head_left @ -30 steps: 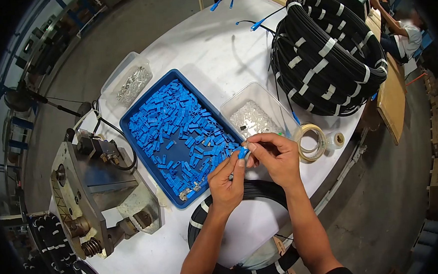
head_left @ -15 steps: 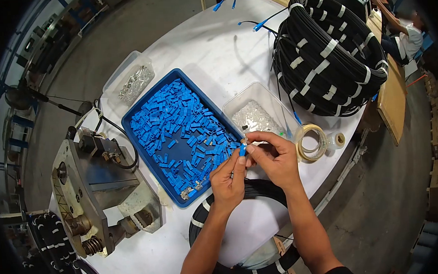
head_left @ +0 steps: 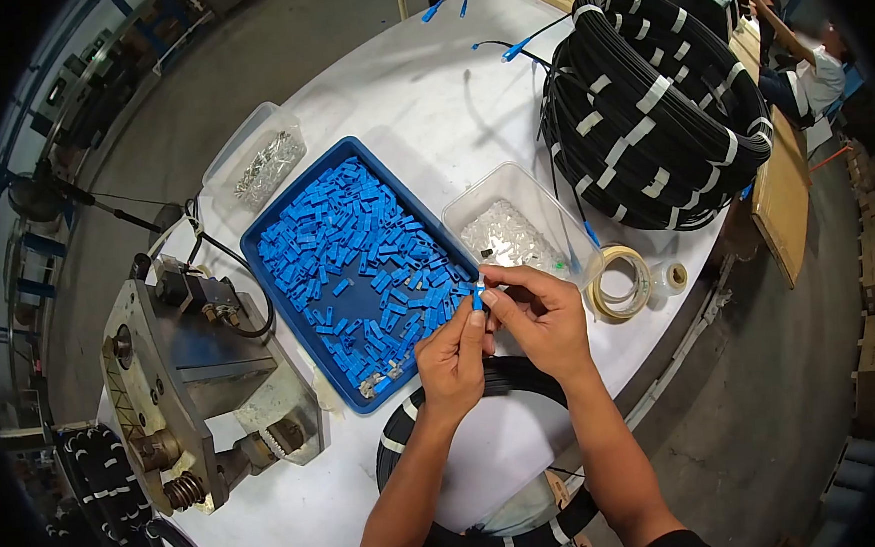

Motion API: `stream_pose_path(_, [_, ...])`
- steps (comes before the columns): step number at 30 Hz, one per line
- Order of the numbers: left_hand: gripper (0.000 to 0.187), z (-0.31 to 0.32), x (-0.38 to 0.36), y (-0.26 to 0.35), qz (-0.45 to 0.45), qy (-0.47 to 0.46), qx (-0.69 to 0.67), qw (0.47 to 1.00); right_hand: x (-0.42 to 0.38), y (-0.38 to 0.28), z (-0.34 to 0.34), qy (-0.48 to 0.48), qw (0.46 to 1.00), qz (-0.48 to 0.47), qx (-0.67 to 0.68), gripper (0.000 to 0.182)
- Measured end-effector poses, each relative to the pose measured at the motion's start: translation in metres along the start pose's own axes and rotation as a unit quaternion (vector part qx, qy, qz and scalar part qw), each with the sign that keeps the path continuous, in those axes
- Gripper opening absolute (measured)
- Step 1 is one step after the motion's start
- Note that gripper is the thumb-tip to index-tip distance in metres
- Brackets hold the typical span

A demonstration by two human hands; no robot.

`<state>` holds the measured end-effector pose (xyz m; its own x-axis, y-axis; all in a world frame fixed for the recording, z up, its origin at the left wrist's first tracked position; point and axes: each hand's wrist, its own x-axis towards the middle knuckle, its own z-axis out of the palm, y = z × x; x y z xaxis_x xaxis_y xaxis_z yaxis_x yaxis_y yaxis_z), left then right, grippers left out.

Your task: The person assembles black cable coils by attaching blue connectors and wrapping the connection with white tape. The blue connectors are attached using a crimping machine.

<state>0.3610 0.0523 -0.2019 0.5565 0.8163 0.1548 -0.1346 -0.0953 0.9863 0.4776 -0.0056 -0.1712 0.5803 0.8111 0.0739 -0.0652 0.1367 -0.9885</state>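
Note:
My left hand (head_left: 452, 365) pinches a small blue connector (head_left: 478, 298) between thumb and fingers. Against the connector's upper end, my right hand (head_left: 544, 319) is closed, its thumb and index finger together at the whitish tip. Both hands are over the right edge of a blue tray (head_left: 307, 354) holding many blue connector pieces (head_left: 339, 219). Beyond my fingers is a clear box (head_left: 512, 174) of small transparent parts (head_left: 503, 231). Under my forearms lies a black cable coil (head_left: 393, 445) with white tape bands.
A metal press (head_left: 178, 370) stands at the left, near a clear box (head_left: 226, 166) of metal parts. Tape rolls (head_left: 620, 310) lie at the right, below stacked black cable coils (head_left: 639, 131). Another person (head_left: 816, 80) sits at the far right.
Both hands have shifted very slightly left in view. The blue connector stands more upright between my fingers, and the grip is otherwise the same.

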Motion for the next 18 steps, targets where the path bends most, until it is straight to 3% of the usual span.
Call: stream_pose_path(18, [0.029,-0.0005,-0.0032,-0.0038,0.001,0.008,0.006,1.000,0.0003,-0.0016,0.0001,-0.010,1.000,-0.008,0.004,0.022])
